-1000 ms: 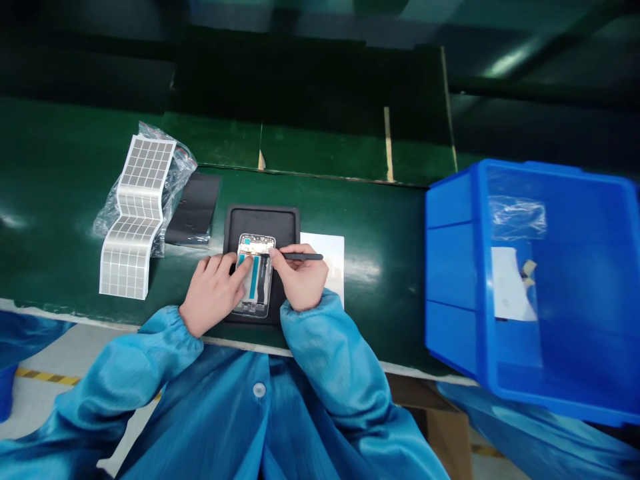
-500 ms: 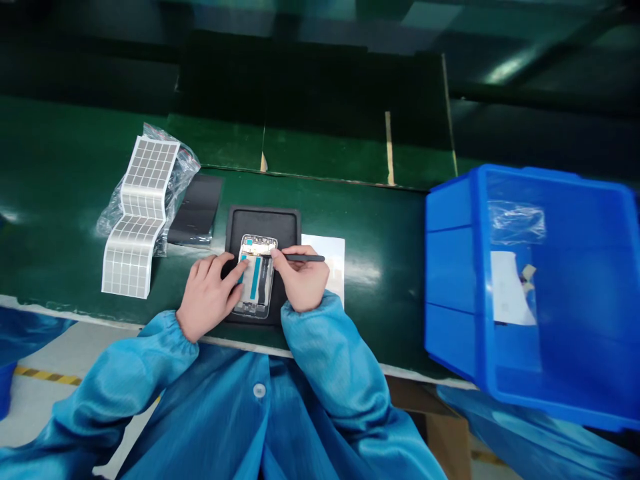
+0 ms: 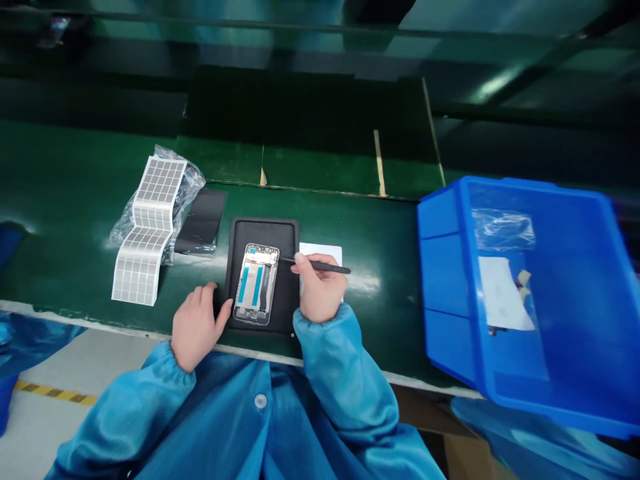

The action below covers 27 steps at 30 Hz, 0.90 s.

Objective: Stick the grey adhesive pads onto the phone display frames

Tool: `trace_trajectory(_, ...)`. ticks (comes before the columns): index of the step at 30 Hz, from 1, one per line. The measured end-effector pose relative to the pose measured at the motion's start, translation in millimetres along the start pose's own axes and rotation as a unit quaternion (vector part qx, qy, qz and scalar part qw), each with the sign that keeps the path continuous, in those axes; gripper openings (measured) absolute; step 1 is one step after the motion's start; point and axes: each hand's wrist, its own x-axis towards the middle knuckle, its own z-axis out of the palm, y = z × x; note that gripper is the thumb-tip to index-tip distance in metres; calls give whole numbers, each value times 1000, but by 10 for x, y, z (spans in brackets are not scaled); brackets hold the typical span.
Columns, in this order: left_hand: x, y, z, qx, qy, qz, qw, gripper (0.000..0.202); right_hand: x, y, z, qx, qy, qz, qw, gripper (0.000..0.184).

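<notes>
A phone chassis [image 3: 264, 280], its inside showing with blue-green strips and a dark flex cable, lies face up in a shallow black tray [image 3: 239, 233]. My right hand [image 3: 323, 287] pinches a pair of slim black tweezers [image 3: 333, 268], whose thin tip points left over the tray, just right of the phone's upper edge. To the left, my left hand [image 3: 197, 323] holds nothing; it rests by the tray's lower left edge with the thumb stretched towards the tray and apart from the fingers. A white sheet [image 3: 320, 249] lies partly under my right hand.
Left of the tray, a folded strip of grey square stickers [image 3: 143, 257] lies on a clear plastic bag [image 3: 187, 190], beside a black sheet [image 3: 203, 220]. A blue bin [image 3: 445, 280] on the right contains plastic film and white paper. The green table [image 3: 380, 320] has a pale front edge.
Both hands have drawn back from the phone, the left down and left, the right to the right with the tweezers. The phone stays in the tray. The camera view has shifted slightly.
</notes>
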Motion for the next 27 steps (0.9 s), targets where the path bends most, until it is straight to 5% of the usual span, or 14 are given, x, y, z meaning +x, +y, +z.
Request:
trace_trajectory(5, -46, 131, 75, -23, -28, -11, 999, 24, -50, 54, -222, 11, 20, 3, 1000, 33)
trace_trajectory(9, 47, 159, -8, -195, -30, -80, 977, 28, -193, -35, -278, 44, -11, 36, 998, 35)
trace_trajectory(12, 152, -2, -197, -318, -16, -90, 944, 26, -254, -201, -296, 74, -12, 31, 997, 36)
trace_trajectory(15, 292, -457, -476, -382, 13, -135, 914, 32, -231, -331, -318, 116, -46, 46, 991, 37)
trace_trajectory(23, 929, -2432, -1125, -261, 123, -339, 895, 31, 219, -145, -355, 10, -124, 69, 990, 46)
trace_trajectory(27, 1132, -2911, -1286, -183, 127, -392, 893, 27, 360, -126, -416, 13, -141, 83, 987, 48)
